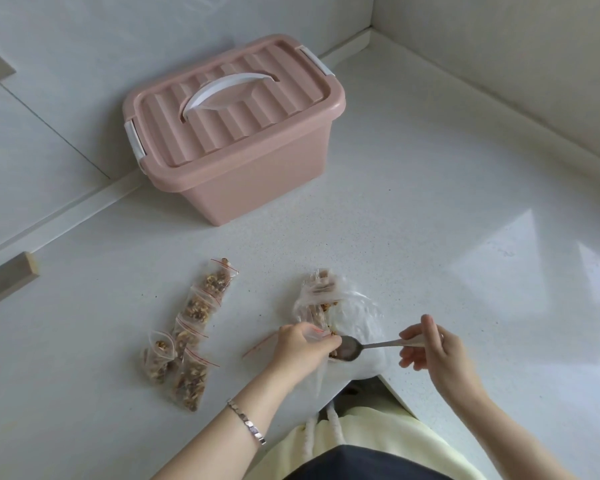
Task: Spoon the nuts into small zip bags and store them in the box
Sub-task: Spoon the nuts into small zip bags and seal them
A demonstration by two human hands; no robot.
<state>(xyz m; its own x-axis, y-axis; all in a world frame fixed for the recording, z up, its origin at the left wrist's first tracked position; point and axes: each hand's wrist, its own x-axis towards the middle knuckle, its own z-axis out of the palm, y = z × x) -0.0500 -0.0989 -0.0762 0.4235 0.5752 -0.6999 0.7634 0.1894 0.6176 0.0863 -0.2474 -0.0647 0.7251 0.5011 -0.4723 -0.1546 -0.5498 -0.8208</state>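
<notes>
My left hand [303,348] pinches the mouth of a small zip bag [315,374] with a red seal line, held over the counter's front edge. My right hand [430,344] holds a metal spoon [352,348] by its handle, and the spoon's bowl sits at the bag's mouth. Just behind lies a large clear plastic bag [347,306] with walnut pieces inside. Several filled small zip bags [191,327] lie in a row to the left. The pink storage box [236,133] stands at the back with its lid shut and both clips down.
The white speckled counter [430,220] runs into a corner with walls behind and to the right. A wooden block [7,277] lies at the far left edge. The counter's front edge sits right by my body.
</notes>
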